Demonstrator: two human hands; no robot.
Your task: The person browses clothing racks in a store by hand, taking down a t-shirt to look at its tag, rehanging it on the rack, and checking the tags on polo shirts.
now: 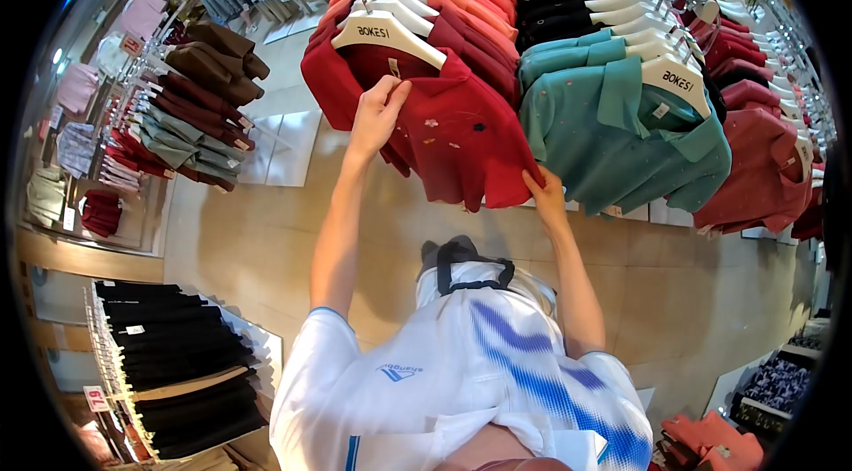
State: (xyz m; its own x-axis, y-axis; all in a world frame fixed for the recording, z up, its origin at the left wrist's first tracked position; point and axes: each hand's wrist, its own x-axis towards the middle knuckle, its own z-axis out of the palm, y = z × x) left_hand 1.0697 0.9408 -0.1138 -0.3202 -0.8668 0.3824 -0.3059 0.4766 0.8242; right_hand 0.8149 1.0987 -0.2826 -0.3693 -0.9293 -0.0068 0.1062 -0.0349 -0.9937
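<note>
A red collared shirt with small flower motifs hangs on a white hanger marked "BOKESI", at the front of a rack. My left hand pinches the shirt's front near the collar opening, fingers closed on the cloth. Lower down on the other side, my right hand grips the edge of the same shirt between thumb and fingers. The cloth is spread between both hands. Beside it hangs a teal collared shirt on another white hanger, close to my right hand but not held.
More shirts in coral, black and dark red fill the racks behind. A rack of brown and grey garments stands to the left. Black trousers hang at lower left. Folded coral clothes lie at lower right. Tiled floor runs between.
</note>
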